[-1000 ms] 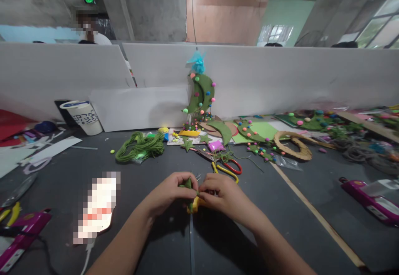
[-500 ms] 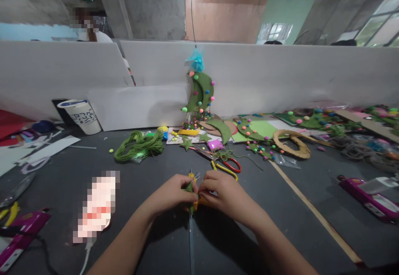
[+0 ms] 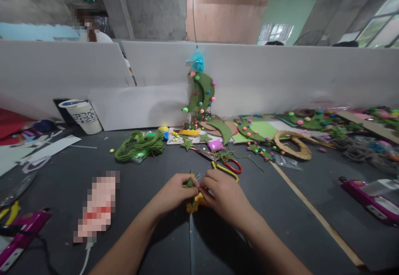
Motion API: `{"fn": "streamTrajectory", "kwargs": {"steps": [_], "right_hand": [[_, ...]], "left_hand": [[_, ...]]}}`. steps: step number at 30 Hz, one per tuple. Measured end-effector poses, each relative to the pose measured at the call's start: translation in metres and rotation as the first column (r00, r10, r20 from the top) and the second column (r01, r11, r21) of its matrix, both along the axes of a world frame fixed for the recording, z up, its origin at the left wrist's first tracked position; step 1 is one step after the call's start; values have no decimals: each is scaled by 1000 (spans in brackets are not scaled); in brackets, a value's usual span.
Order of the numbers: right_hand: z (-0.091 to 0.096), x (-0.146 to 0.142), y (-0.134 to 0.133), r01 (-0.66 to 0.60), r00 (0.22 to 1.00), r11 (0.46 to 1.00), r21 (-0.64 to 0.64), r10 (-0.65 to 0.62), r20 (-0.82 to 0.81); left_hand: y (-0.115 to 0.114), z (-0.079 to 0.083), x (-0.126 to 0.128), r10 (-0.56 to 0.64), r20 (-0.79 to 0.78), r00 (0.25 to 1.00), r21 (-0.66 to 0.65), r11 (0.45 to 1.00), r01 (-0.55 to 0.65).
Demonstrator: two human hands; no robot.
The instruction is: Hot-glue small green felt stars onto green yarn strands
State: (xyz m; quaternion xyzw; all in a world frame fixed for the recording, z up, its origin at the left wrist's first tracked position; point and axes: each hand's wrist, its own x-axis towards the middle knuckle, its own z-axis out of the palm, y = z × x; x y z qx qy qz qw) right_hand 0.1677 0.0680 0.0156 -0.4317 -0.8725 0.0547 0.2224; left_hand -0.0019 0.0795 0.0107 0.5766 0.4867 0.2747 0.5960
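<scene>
My left hand (image 3: pixel 177 188) pinches a small green felt star (image 3: pixel 190 182) between thumb and fingers. Against the star's right edge my right hand (image 3: pixel 220 187) is closed, its fingertips pressed together; what they hold is hidden. Beneath both hands lies a yellow hot glue gun (image 3: pixel 190 207), partly covered by them, with a long glue stick (image 3: pixel 191 241) running from it towards me. Just beyond my right hand are scissors (image 3: pixel 232 165) with red and yellow handles. Two more green felt stars lie behind them, the nearer felt star (image 3: pixel 187 143) beside the blades.
A hank of green yarn (image 3: pixel 139 145) lies left of centre. A decorated felt moon (image 3: pixel 205 92) hangs at the white partition (image 3: pixel 264 75). To the right are a straw ring (image 3: pixel 293 145), a wooden strip (image 3: pixel 314 210) and a purple power strip (image 3: pixel 368 200). A white cup (image 3: pixel 82 117) leans at left.
The star has tilted in my left fingers and shows more of its face. My right fingers have shifted slightly at its edge. The view has moved a little.
</scene>
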Motion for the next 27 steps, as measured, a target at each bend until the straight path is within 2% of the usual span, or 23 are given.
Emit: {"fn": "streamTrajectory", "kwargs": {"steps": [6, 10, 17, 20, 23, 27], "right_hand": [[-3, -12, -9, 142, 990, 976, 163, -139, -31], [-4, -12, -11, 150, 988, 972, 180, -142, -57], [-2, -11, -11, 148, 988, 975, 165, -138, -74], [-1, -10, -11, 157, 984, 982, 109, -145, -108], [1, -8, -10, 135, 975, 990, -29, -138, -173], [0, -5, -3, 82, 939, 973, -214, -148, -309]], "left_hand": [[-1, 0, 5, 185, 24, 982, 95, 978, -186], [-2, 1, 7, 255, 112, 960, 2, 966, -257], [-3, 3, 6, 281, 289, 915, -114, 959, -259], [-3, 5, 6, 285, 328, 901, -158, 957, -245], [-4, 6, 6, 282, 354, 892, -187, 956, -228], [-4, 7, 5, 248, 379, 892, -185, 964, -190]]}}
